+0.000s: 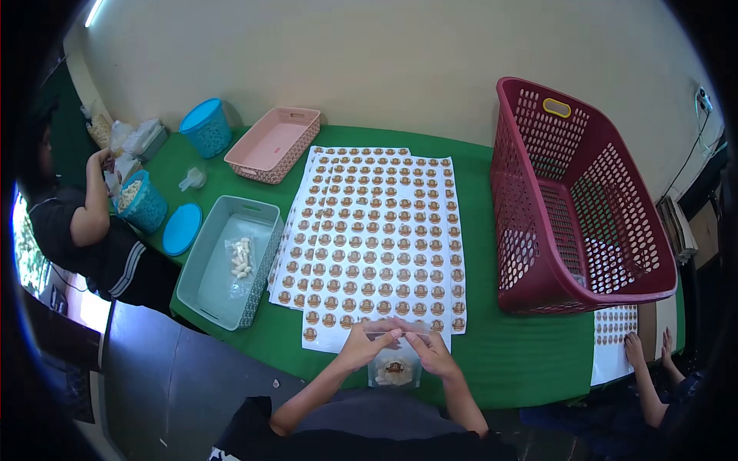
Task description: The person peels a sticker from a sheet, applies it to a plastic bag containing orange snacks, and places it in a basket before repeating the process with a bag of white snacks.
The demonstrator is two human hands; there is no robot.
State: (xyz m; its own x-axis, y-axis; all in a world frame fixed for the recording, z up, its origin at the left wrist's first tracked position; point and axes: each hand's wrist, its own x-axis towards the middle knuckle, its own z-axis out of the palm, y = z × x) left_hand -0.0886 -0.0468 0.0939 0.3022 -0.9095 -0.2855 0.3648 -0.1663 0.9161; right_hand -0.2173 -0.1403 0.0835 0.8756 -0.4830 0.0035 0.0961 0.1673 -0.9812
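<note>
The left forearm slants forward and inward, bare to the wrist; the right forearm, also bare, leans inward more steeply; the left hand and right hand sit close together, both pinching; the thumbs lie uppermost, pointing toward each other, their tips near one another.

No wording can be read: the round brown labels printed across white sheets left of the maroon basket, a similar seal on the clear pouch left and nearer than it, and those on the smaller sheet at its near side are all too tiny.
</note>
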